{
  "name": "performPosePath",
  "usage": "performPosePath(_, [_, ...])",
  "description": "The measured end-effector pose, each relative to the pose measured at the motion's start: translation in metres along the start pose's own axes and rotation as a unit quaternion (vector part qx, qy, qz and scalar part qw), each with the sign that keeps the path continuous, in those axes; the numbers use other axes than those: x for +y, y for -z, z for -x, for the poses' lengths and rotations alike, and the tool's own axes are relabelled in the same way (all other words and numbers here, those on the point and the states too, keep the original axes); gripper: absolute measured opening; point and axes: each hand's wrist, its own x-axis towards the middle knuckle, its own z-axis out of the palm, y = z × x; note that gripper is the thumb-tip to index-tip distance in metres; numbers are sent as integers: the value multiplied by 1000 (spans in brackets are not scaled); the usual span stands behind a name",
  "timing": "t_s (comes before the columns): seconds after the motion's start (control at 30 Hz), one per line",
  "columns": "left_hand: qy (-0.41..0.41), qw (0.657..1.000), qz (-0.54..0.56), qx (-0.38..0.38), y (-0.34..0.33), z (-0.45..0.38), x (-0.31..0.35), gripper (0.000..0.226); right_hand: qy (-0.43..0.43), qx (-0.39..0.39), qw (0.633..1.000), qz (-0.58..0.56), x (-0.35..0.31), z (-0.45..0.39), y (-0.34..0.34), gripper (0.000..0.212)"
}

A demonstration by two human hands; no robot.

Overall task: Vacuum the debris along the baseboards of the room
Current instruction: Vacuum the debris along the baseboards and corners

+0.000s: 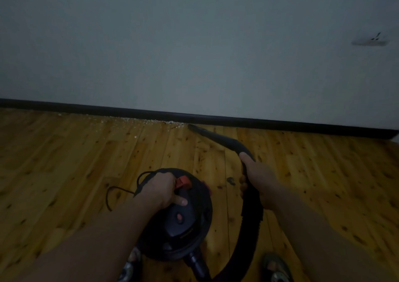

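Dim room w/ a plank floor point(64, 163) of yellowish knotty wood, meeting a pale wall point(194, 44) along a dark baseboard point(86, 108) that runs across the whole view, sloping down to the right. At far left we see bare planks. Moving right, debris point(129, 120) lies as pale specks scattered on the floor just beside the baseboard, thickest near its right end, w/ a few stray specks further out on the planks. A thin dark cord point(112, 193) loops on the floor left of the vacuum point(181, 221), a round black canister w/ an orange-red latch on top. Our left hand point(162, 190) grips the top of the canister, fingers curled over what looks like the handle, thumb lying flat on the lid. Below it, a shoe point(129, 266) shows at the bottom edge. Right of center, the black nozzle point(207, 133) angles up-left, its tip on the floor just beside the baseboard and right at the debris' right end. Our right hand point(257, 175) is wrapped round the hose point(250, 217) where it meets the nozzle, fingers curled tight. The hose curves down & back to the canister's bottom port. A second shoe point(276, 268) sits lower right. Far right, a dark smudge point(371, 40) marks the wall.
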Motion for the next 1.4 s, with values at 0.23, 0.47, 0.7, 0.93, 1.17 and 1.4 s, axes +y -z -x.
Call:
performPosePath(0.23, [14,1000,20,15,2,-2,-4,55,9,-23,1000,12,-6,0,-20,41])
performPosePath(0.47, [37,998,44,29,7,-4,-22,56,17,-32,999,17,-12,-2,-43,40])
performPosePath(0.7, [59,996,56,32,16,-3,-41,57,13,-37,999,24,-18,-7,-61,39])
performPosePath(0.93, [74,995,61,35,24,-7,-61,57,10,-53,998,33,-24,-17,-92,40])
performPosePath(1.17, [83,993,70,42,34,-13,-83,55,15,-48,998,38,-30,-14,-121,42])
performPosePath(1.4, [85,994,62,27,40,-11,-89,56,15,-67,996,54,-35,-10,-133,42])
